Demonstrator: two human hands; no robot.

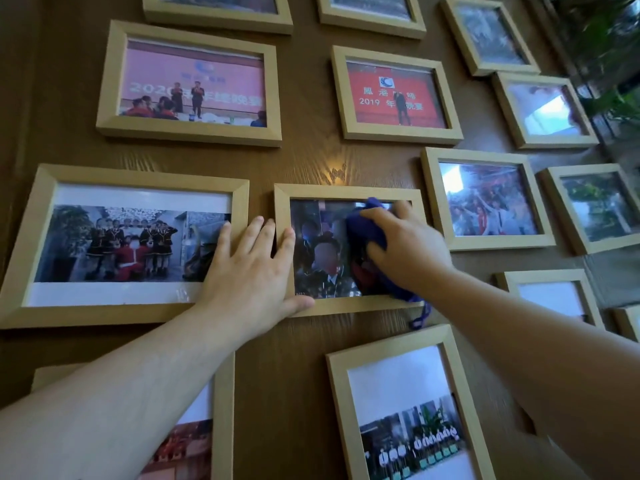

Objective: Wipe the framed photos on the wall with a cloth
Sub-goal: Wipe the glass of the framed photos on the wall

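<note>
A small light-wood framed photo [313, 194] hangs at the centre of a brown wood-grain wall. My right hand [407, 245] presses a bunched blue cloth [362, 237] against the right half of its glass. A cord from the cloth dangles below the frame. My left hand [252, 268] lies flat with fingers spread across the left edge of that frame and the right edge of a wider framed photo [131, 244] beside it.
Several more light-wood framed photos cover the wall: a pink one [190, 84] and a red one [394, 95] above, one with a crowd [485, 199] at the right, a portrait one [405, 410] below. Green plants [613, 46] stand at the far right.
</note>
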